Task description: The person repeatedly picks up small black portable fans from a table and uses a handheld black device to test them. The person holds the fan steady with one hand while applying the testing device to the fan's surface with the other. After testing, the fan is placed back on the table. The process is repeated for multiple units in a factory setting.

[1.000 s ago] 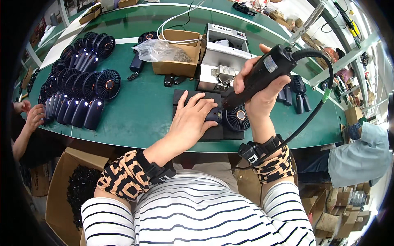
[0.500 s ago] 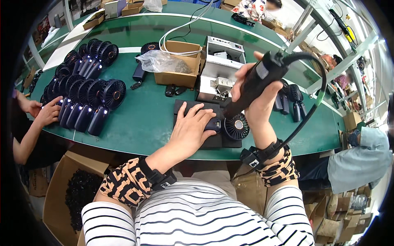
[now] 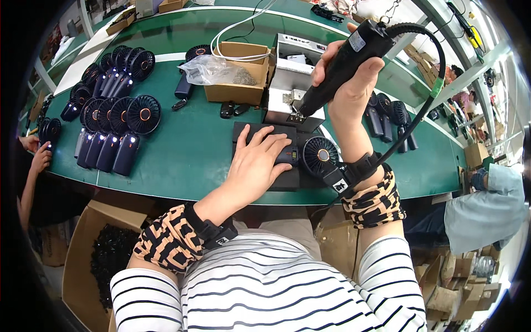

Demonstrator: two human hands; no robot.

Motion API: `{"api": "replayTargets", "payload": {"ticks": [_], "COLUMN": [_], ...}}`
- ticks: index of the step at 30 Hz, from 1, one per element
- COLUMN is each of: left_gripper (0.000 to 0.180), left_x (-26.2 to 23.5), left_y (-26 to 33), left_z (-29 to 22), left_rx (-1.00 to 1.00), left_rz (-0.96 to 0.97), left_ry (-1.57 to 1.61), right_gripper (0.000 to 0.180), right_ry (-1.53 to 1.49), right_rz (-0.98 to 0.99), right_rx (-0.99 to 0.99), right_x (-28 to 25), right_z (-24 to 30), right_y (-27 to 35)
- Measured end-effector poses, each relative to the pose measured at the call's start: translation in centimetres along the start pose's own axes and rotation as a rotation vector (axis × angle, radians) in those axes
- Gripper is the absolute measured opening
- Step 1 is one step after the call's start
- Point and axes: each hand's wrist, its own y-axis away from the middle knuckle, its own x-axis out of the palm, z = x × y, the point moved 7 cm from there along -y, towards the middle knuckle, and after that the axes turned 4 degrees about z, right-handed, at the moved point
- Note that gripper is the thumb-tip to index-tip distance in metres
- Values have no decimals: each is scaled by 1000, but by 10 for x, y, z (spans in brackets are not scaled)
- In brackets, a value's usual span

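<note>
My right hand (image 3: 354,77) is wrapped round a black corded electric screwdriver (image 3: 345,63), held at a slant. Its tip is at the metal front of a screw feeder (image 3: 293,110), where the exact contact is too small to tell. My left hand (image 3: 259,163) lies with fingers spread over the dark handle of a handheld fan (image 3: 320,155), covering most of it. That fan rests in a black block-shaped fixture (image 3: 240,133), its round grille to the right of the hand. A small lit display shows on the handle beside my fingertips.
Rows of dark handheld fans (image 3: 119,124) stand at left, where another person's hand (image 3: 41,157) holds some. An open carton (image 3: 235,94) with a plastic bag and small metal parts sits beside the feeder. More fans (image 3: 387,119) stand at right. The screwdriver's cord (image 3: 423,113) loops down beside my right arm.
My right hand has raised the screwdriver away from the fan to the screw feeder. My left hand stays on the fan. The other person has moved some fans farther left.
</note>
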Motion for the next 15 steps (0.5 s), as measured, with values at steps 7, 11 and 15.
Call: {"api": "replayTargets", "payload": {"ticks": [7, 11, 15], "left_gripper": [47, 48, 48], "left_x": [0, -1, -3], "left_y": [0, 1, -1], "left_z": [1, 1, -1], "left_rx": [5, 5, 13], "left_rz": [-4, -11, -12], "left_ry": [-1, -17, -16], "right_gripper": [101, 101, 101], "right_ry": [37, 11, 7], "right_rz": [23, -4, -34], "right_rx": [92, 137, 132], "right_x": [8, 9, 6], "right_z": [37, 42, 39], "right_y": [42, 57, 66]}}
